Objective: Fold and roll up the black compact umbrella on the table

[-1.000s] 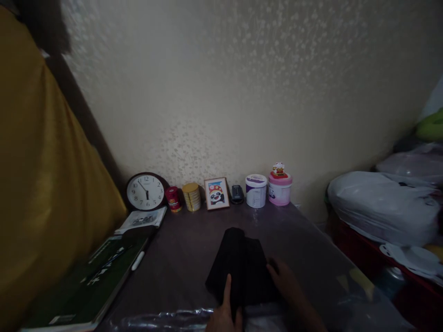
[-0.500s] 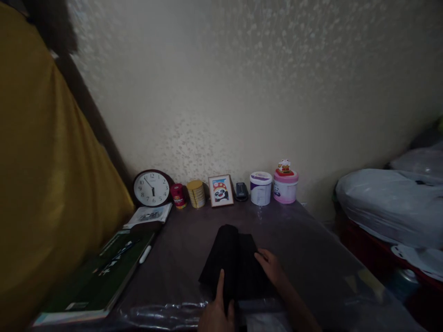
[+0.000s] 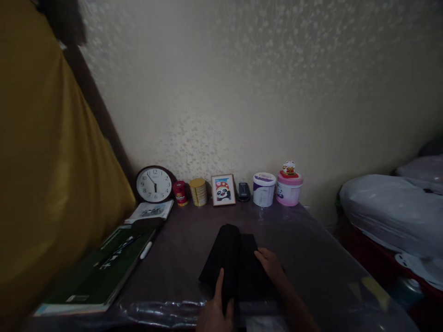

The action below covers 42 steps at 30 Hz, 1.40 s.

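A piece of black folded fabric lies on the dark table, its left part rounded like a roll and its right part flatter. From the bottom edge of the view my left hand reaches up, with the index finger stretched out on the rolled part and the thumb apart from it. My right hand pinches the right edge of the flatter part between thumb and fingers. Where the fabric meets my left palm is hidden.
Along the wall stand a clock, a red can, a yellow container, a framed panda picture and two tubs, one white, one pink. Green book and white marker lie left, beside a yellow curtain.
The camera view has shifted slightly, so the background items sit a little further right. Both hands and the black fabric look almost the same as before.
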{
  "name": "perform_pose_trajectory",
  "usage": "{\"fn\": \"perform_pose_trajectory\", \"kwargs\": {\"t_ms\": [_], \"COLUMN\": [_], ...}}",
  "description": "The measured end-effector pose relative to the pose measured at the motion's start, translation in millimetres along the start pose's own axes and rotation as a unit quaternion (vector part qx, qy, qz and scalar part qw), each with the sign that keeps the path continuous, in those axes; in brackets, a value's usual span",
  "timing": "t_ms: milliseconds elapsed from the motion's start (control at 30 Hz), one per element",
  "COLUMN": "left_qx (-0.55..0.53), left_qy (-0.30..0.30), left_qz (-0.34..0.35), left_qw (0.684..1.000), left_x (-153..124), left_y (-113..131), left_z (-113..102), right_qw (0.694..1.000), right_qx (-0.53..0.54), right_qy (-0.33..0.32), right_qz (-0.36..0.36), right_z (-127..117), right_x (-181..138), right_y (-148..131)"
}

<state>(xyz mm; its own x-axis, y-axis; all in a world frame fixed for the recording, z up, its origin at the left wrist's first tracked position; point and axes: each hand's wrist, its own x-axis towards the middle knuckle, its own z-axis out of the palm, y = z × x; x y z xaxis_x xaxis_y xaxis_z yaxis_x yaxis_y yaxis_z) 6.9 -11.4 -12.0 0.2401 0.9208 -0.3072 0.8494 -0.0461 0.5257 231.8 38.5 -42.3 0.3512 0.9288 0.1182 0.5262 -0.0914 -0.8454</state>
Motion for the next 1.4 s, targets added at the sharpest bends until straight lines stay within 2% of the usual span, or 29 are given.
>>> {"fn": "perform_pose_trajectory", "kwargs": {"t_ms": [167,300,400,500,700,800,900,1133,1267,1400], "left_qx": [-0.025,-0.008,0.028,0.046,0.016,-0.003,0.015,0.001,-0.019,0.017], "left_qy": [0.002,0.003,-0.006,-0.015,-0.038,-0.057,-0.060,-0.054,-0.009,-0.018], "left_qz": [0.005,-0.006,-0.008,-0.007,0.007,0.027,0.014,-0.016,-0.033,0.017], "left_qw": [1.000,1.000,1.000,0.999,0.999,0.998,0.998,0.998,0.999,1.000], "left_x": [3.6,4.1,2.9,1.1,2.9,6.6,9.3,4.6,-6.4,-11.7], "left_y": [-6.7,-6.4,-1.9,3.5,1.6,-4.1,-8.1,-7.8,0.9,10.6], "left_z": [-0.2,2.4,4.0,3.5,1.4,2.6,5.4,4.6,-8.3,-17.7], "right_qw": [1.000,0.998,0.993,0.986,0.997,0.997,0.994,0.983,0.976,0.974], "right_qx": [0.005,0.049,0.101,0.151,0.042,0.002,-0.049,-0.140,-0.176,-0.192], "right_qy": [-0.018,-0.031,-0.053,-0.068,-0.065,-0.082,-0.094,-0.115,-0.115,-0.109], "right_qz": [0.001,-0.004,-0.027,-0.006,0.011,0.010,-0.001,-0.033,-0.048,-0.060], "right_z": [-9.1,-15.1,-8.7,9.6,49.6,62.6,71.9,78.9,77.0,77.6], "right_x": [0.3,-0.1,1.6,7.2,19.3,18.5,15.3,7.9,4.3,5.6], "right_y": [-8.9,-30.1,-49.5,-65.2,-86.2,-93.7,-98.9,-108.9,-110.4,-108.6]}}
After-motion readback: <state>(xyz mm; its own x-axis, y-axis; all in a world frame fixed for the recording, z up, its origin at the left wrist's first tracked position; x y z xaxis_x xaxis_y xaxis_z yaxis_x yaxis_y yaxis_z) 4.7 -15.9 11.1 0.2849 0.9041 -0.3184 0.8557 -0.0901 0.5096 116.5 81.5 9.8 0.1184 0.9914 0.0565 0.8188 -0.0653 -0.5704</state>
